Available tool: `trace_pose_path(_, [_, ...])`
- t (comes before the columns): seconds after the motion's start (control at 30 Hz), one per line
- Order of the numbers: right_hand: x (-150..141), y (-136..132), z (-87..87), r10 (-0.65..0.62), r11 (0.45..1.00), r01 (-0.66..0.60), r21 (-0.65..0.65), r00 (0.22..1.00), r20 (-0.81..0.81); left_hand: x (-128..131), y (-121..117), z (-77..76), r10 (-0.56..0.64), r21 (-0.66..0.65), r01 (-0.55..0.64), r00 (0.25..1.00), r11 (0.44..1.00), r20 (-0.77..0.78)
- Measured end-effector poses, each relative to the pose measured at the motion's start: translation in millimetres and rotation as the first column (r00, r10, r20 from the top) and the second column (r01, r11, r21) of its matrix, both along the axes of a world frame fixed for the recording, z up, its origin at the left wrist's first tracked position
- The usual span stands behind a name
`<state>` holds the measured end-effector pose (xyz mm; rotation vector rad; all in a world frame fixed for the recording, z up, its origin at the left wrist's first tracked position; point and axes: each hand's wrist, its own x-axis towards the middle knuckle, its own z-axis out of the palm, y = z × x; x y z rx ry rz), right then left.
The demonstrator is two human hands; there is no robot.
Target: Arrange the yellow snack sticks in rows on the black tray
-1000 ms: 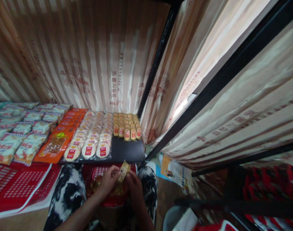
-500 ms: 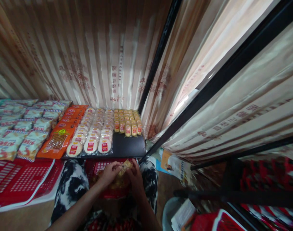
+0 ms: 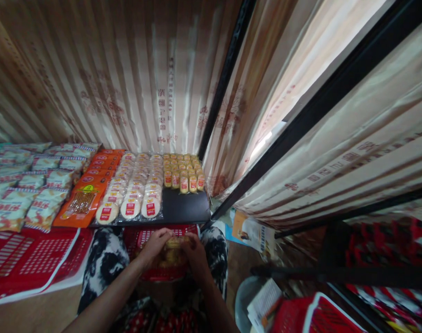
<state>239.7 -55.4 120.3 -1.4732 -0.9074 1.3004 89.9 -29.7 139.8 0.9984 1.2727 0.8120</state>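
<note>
Between my two hands is a small yellow wrapped snack (image 3: 176,242), its near detail blurred. My left hand (image 3: 158,243) pinches its left end, and my right hand (image 3: 194,253) has closed fingers around the right end, partly hiding it. Just below them sits a red basket (image 3: 162,276) between my knees, with more yellow wrapped snacks (image 3: 171,259) in it. Beyond my hands, rows of similar yellow packs (image 3: 183,178) stand at the right end of a black shelf (image 3: 185,208).
Left of the yellow packs lie round white crackers in clear wrap (image 3: 130,208), orange bags (image 3: 82,196) and white snack bags (image 3: 46,206). Another red basket (image 3: 27,259) is at lower left. A black post (image 3: 266,159) slants across the right. A grey bin (image 3: 243,296) stands low right.
The yellow snack has gone from tilted to lying roughly level between my hands, and it sits slightly lower. My head view has shifted a little.
</note>
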Motion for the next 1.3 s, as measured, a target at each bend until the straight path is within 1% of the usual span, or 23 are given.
trace_pose_path(0.1, [-1.2,2.5,3.9,-0.016,0.997,0.011,-0.072,0.997,-0.076,-1.3,-0.7,5.4,-0.011,-0.041,0.016,0.992,0.999,0.127])
trace_pose_path(0.17, [-1.5,4.1,8.4,-0.005,0.993,-0.005,-0.116,0.996,-0.089,-1.8,-0.3,6.5,-0.007,-0.062,0.019,0.982,0.998,0.190])
trace_pose_path(0.2, [-1.6,4.7,10.6,0.007,0.990,-0.018,-0.137,0.997,-0.083,-1.9,0.2,6.1,0.000,-0.071,0.014,0.980,0.997,0.198])
trace_pose_path(0.33, [-2.7,4.4,14.9,0.072,0.971,-0.081,-0.226,0.996,-0.048,-1.6,1.8,1.1,0.011,-0.071,-0.003,0.994,0.997,0.108])
trace_pose_path(0.4, [-3.6,2.2,14.6,0.092,0.965,-0.097,-0.242,0.995,-0.034,-1.2,1.9,-1.3,0.006,-0.072,-0.002,0.998,0.997,0.061])
trace_pose_path(0.6, [-3.6,-5.7,13.2,0.137,0.970,-0.152,-0.188,0.986,-0.091,1.4,1.0,-5.2,-0.003,-0.084,0.003,1.000,0.996,0.000])
trace_pose_path(0.73, [-0.8,-5.3,8.0,0.156,0.972,-0.158,-0.172,0.987,-0.027,4.2,-0.6,-8.9,0.010,-0.101,-0.008,1.000,0.995,0.017])
trace_pose_path(0.83, [-0.2,-4.3,0.2,0.201,0.969,-0.197,-0.151,0.980,0.010,4.8,-1.4,-11.9,0.036,-0.105,-0.033,0.999,0.994,0.022])
trace_pose_path(0.93, [-2.1,-5.3,-6.9,0.230,0.963,-0.234,-0.136,0.972,-0.043,4.2,-2.0,-13.4,0.066,-0.109,-0.063,0.997,0.992,0.030])
trace_pose_path(1.03, [-4.8,-6.3,-8.9,0.239,0.963,-0.247,-0.111,0.968,-0.079,4.2,-2.7,-11.3,0.086,-0.129,-0.077,0.994,0.989,0.061])
trace_pose_path(1.2, [-4.6,-2.0,-4.1,0.210,0.977,-0.211,0.010,0.974,0.080,5.8,-0.9,-4.5,0.132,-0.127,-0.124,0.989,0.984,0.059])
trace_pose_path(1.3, [-3.8,-0.6,-2.4,0.205,0.970,-0.220,0.098,0.968,0.141,4.8,3.7,-2.8,0.124,-0.110,-0.121,0.992,0.986,0.020])
